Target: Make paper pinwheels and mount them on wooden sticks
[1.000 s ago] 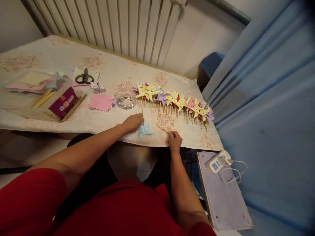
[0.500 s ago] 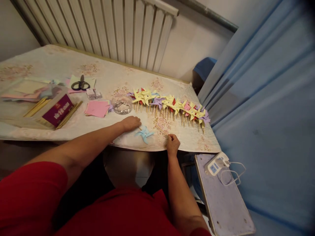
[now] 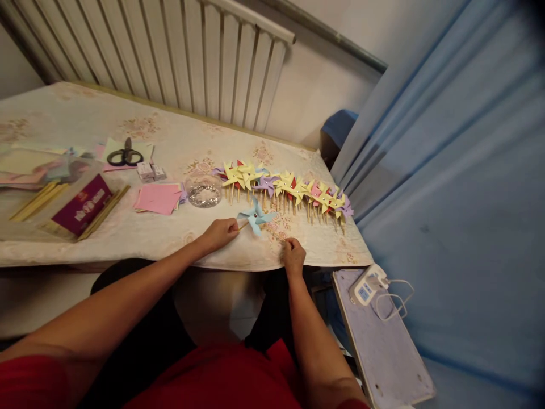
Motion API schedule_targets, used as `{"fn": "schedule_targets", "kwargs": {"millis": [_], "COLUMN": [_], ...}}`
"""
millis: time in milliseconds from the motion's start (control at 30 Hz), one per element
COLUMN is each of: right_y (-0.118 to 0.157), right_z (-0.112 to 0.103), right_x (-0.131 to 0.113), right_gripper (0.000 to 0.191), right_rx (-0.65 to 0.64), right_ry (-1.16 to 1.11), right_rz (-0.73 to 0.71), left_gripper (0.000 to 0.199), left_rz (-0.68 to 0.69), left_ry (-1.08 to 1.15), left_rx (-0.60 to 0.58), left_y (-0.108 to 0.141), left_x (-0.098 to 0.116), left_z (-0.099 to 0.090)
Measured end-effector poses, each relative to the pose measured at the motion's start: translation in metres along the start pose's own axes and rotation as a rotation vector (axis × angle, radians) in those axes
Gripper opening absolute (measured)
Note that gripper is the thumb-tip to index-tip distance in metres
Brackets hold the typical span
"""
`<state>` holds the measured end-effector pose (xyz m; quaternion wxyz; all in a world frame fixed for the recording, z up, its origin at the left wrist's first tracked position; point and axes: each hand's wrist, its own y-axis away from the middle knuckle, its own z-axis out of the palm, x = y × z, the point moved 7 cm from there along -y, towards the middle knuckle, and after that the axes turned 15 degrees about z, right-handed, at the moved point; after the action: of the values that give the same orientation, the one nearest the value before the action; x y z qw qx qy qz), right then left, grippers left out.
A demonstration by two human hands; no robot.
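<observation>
A light blue paper pinwheel [image 3: 256,217] is raised just over the table's front part. My left hand [image 3: 221,233] is closed round its wooden stick, left of the blades. To the right, my right hand [image 3: 293,255] pinches a thin stick, most of it hidden by the fingers; only a short, pale end shows. Behind both hands, a long row of finished pinwheels [image 3: 293,186] in yellow, purple, red and pink lies with sticks toward me. A round clear dish [image 3: 204,192] of small shiny pieces stands at the row's left end.
Pink paper squares [image 3: 158,198], two small boxes [image 3: 151,171] and dark-handled scissors [image 3: 126,157] lie left. Farther left are a clear container with a purple label [image 3: 83,205] and wooden sticks [image 3: 40,201]. A white power strip [image 3: 368,284] rests on a stool [image 3: 383,346] at right.
My left hand has taken up the blue pinwheel by its stick and turned it upright, blades away from me. The view has shifted a little. My right hand keeps its pinch.
</observation>
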<state>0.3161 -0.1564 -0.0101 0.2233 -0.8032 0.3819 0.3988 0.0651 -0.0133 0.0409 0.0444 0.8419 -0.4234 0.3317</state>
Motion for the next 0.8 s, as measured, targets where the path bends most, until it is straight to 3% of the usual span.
{"fn": "schedule_targets", "kwargs": {"millis": [133,333,567,800], "right_y": [0.000,0.002,0.009,0.021], "right_z": [0.007,0.023,0.044,0.069], "right_x": [-0.003,-0.009,-0.017,-0.034], "right_gripper": [0.026,0.027,0.026,0.027], "right_rx": [-0.032,-0.099,-0.155,-0.108], "right_ry": [0.004,-0.050,-0.083,-0.084], "right_rz": [0.001,-0.034,-0.034,-0.014], "left_gripper": [0.012,0.017,0.020,0.021], "left_rz": [-0.091,-0.114,-0.117,-0.144], "left_ry": [0.312,0.625,0.756,0.867], "left_rx": [0.107,0.186,0.263,0.267], "left_y": [0.000,-0.003,0.002,0.001], "left_x": [-0.004,-0.021,-0.043,-0.047], "left_z": [0.008,0.022,0.024,0.016]}}
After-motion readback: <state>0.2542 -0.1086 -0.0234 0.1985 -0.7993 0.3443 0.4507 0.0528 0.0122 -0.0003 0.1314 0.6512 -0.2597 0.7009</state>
